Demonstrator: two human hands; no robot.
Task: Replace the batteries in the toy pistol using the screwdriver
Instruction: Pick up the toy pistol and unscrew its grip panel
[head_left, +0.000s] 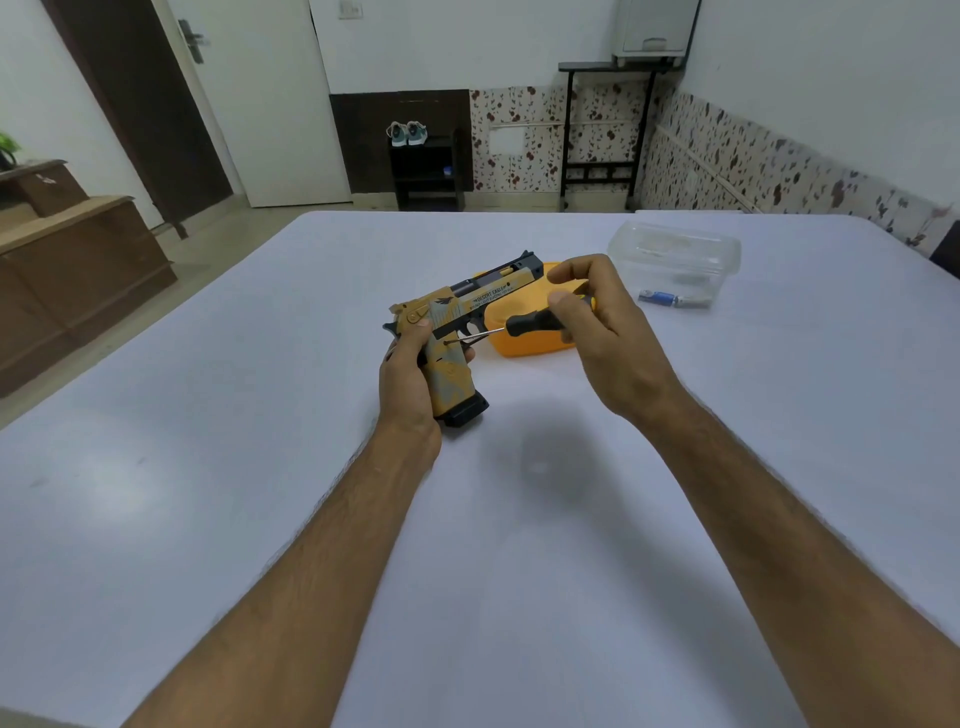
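Note:
A tan and black toy pistol (467, 306) is held above the white table (260, 415), barrel pointing away to the right. My left hand (408, 379) grips its handle from the left. My right hand (597, 332) holds a screwdriver (530, 323) with a black and yellow handle. The thin metal tip touches the side of the pistol's grip, just under the trigger area. Two batteries (670, 299), one blue and one silver-grey, lie on the table to the right.
An orange lid or box (524, 345) lies right behind the pistol. A clear plastic container (675, 254) stands at the back right beside the batteries. A brown cabinet (67, 280) stands left of the table.

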